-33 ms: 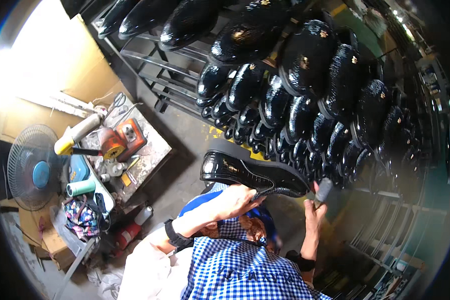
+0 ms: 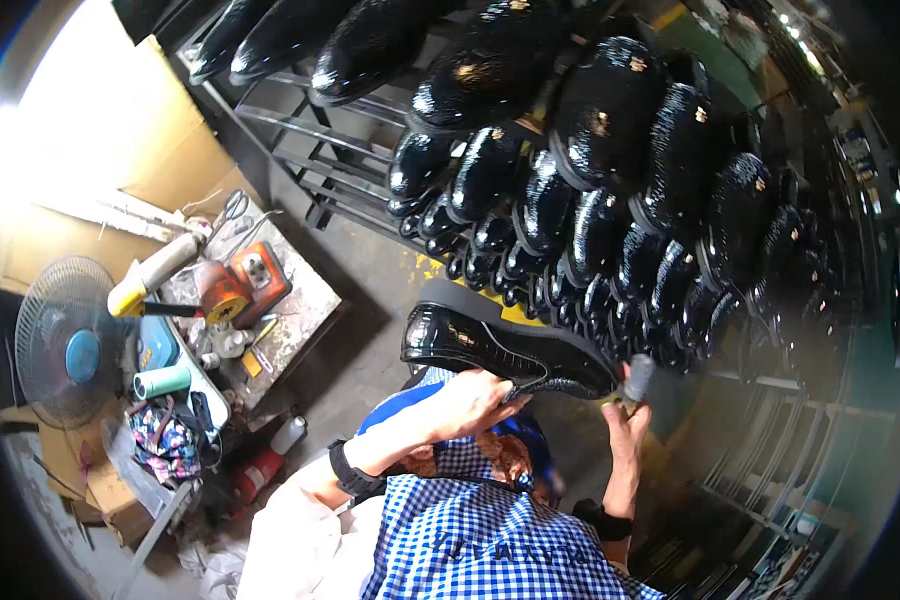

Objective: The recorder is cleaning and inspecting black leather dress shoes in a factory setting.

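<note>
In front of my body a glossy black shoe (image 2: 470, 340) lies on its side in the air, its dark sole turned away from me. My left hand (image 2: 475, 400) grips it from the near side, the fingers partly hidden against the shoe. At the shoe's right end, my right hand (image 2: 625, 430) is closed around a short tool with a grey cylindrical head (image 2: 640, 378). The tool's head is right beside the shoe; whether they touch I cannot tell. A blue checked apron (image 2: 490, 540) covers my front.
Beyond the shoe, a metal rack (image 2: 315, 125) carries many rows of glossy black shoes (image 2: 610, 110). To the left stand a worktable (image 2: 305, 300) with a red and orange machine (image 2: 260, 280), scissors (image 2: 235, 205), and a fan (image 2: 82, 355). More metal racking (image 2: 770, 450) is at right.
The grey-headed tool and my right hand have shifted very slightly left. My left hand keeps its grip on the shoe. The background has moved a little with the view.
</note>
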Demonstrator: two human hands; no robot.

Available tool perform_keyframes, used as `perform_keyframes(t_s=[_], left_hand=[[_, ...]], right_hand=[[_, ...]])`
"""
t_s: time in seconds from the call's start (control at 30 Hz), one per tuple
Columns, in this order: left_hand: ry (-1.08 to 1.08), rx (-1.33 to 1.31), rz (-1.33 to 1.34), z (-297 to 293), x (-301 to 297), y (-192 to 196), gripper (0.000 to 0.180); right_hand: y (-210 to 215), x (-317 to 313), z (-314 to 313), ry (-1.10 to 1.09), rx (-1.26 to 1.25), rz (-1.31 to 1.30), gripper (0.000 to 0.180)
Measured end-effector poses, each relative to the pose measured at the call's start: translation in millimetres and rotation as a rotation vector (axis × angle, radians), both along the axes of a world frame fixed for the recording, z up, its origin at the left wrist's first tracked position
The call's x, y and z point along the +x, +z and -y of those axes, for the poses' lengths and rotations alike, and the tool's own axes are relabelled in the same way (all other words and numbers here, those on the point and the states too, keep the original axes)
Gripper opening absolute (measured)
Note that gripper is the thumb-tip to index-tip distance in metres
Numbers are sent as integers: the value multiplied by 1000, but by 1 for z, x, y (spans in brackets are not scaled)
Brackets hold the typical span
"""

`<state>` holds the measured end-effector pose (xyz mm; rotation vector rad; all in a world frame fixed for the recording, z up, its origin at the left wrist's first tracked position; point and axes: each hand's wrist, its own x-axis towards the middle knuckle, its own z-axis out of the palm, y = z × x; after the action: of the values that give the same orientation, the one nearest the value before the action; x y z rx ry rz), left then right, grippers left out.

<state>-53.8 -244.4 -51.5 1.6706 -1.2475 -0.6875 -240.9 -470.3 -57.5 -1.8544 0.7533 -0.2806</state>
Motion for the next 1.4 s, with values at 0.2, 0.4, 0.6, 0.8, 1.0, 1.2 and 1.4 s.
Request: perform_keyframes(t_s=[0.2,0.4,0.6,0.8,1.0,1.2,1.4], left_hand=[[-90,-16,38,24,-10,-18,28],[17,-195,124,80,-24,39,29],[-110,69,-235,87,-20,3,24],[16,413,-240,56,-7,-84,20],[80,669,-2,52,4,-110,31],[-25,434,100,22,2,-182,42],[174,683,-297,88,-27,-131,27]], right_hand=[[1,-20,-8,129,18,-47,63],[-43,-103,-13,-365,693,65,48],[-76,-174,12,-1554,886,612,21],[-57,-182,113,-1221,560,681,27],[-56,-168,224,-1199,461,547,35],[-70,-133,318,-1023,595,330,48],[-90,-157,368,-1506,435,611,65]])
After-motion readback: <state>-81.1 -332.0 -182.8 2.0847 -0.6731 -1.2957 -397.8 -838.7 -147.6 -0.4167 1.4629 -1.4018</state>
